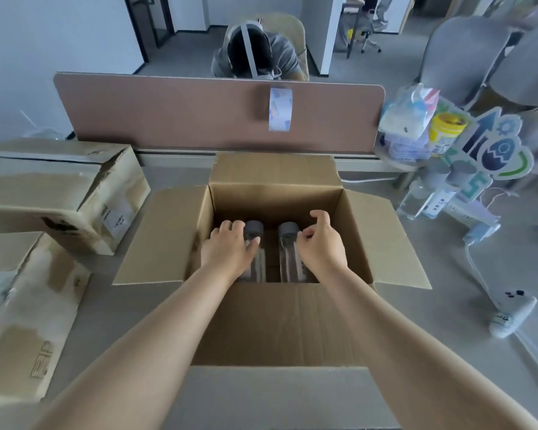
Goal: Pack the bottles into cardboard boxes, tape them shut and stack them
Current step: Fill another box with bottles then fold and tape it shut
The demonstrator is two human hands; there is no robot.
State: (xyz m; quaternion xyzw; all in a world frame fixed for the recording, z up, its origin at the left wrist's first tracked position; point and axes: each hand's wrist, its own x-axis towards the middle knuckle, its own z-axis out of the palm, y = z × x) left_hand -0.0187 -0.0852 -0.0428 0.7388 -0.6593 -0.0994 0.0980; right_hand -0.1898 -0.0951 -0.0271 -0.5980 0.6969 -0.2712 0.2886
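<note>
A left bottle (254,228) and a right bottle (288,231) are set side by side in the open box (274,321), so packing is judged begun, with taping and stacking left; closed boxes (59,187) lie at the left. The left bottle is gripped below its cap by the left hand (230,252), while the right bottle is touched by the curled right hand (320,246), a hold not being discernible. Both seem upright, long axes near vertical, caps up.

Open box (292,321): plain brown cardboard, matt, faint ribs on near flap.
Left bottle (254,228), right bottle (289,262) inside open box: clear, glossy; caps matt grey.
Closed box (53,187) left of open box: worn cardboard, shiny tape.
Divider (168,113) behind open box: matt brown.
</note>
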